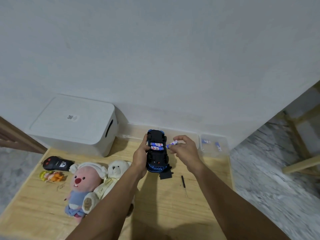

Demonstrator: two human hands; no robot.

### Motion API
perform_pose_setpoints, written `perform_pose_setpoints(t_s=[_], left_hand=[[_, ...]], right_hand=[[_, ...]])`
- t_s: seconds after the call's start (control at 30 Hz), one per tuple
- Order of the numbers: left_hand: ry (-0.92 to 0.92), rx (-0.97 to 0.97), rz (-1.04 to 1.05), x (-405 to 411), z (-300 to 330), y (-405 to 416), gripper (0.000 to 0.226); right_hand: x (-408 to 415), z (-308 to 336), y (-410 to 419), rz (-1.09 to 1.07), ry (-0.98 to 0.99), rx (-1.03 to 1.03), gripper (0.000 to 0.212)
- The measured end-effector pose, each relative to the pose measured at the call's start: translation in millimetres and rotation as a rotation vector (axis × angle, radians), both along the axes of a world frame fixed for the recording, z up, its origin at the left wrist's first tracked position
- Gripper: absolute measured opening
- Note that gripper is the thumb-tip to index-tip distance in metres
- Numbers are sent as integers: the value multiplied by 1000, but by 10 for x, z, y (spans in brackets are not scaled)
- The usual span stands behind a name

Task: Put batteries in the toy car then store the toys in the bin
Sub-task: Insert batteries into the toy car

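The blue toy car [156, 151] is lying upside down on the wooden table [166, 205], near the far edge. Two batteries [156, 146] are sitting side by side in its open belly. The left hand [141, 156] is reaching out with a straight arm and gripping the car's left side, with fingers curled around it and the thumb resting by the batteries. The right hand [184, 149] is hovering just beside the car's right side. Its thumb and fingers are pinching a third battery [172, 143], and its wrist is bent a little.

The black battery cover [165, 174] is lying just beside the car's near end. A small screwdriver [184, 185] is lying near it. A clear tray [213, 144] with more batteries is sitting to the right. A pink plush toy [83, 186], a white teddy bear [110, 177], a black remote control [57, 163] and a small orange toy [52, 176] are lying on the left. The white bin [74, 125] is standing behind them with its lid on.
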State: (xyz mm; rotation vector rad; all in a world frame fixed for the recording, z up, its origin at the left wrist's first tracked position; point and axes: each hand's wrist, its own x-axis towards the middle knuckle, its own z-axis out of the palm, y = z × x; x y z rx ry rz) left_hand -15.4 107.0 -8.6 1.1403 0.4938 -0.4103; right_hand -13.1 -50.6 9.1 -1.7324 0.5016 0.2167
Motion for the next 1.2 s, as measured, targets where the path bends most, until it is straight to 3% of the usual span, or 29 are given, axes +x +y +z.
perform_pose_setpoints(t_s=[0.13,0.4,0.6,0.8,1.07,1.2], left_hand=[[-37,-8,-10,-9,65,-11,64],[-149,-2,-119,-26,229,-24,69],[-154,0,-73,-34,258,-21,65],[-121,-39,74,-38,244,-60,50],[-130,-103,59,-44,258,-45,55],[-157,-52,22,-54,222,-25,68]], right_hand=[[-1,-15,84,43,-70,-110,11],[-41,-8,137,99,-139,-192,22],[-49,19,128,-23,-213,-247,14],[-83,42,211,-86,-259,-212,7],[-146,44,305,-69,-210,-113,1],[-127,84,302,-89,-152,2,14]])
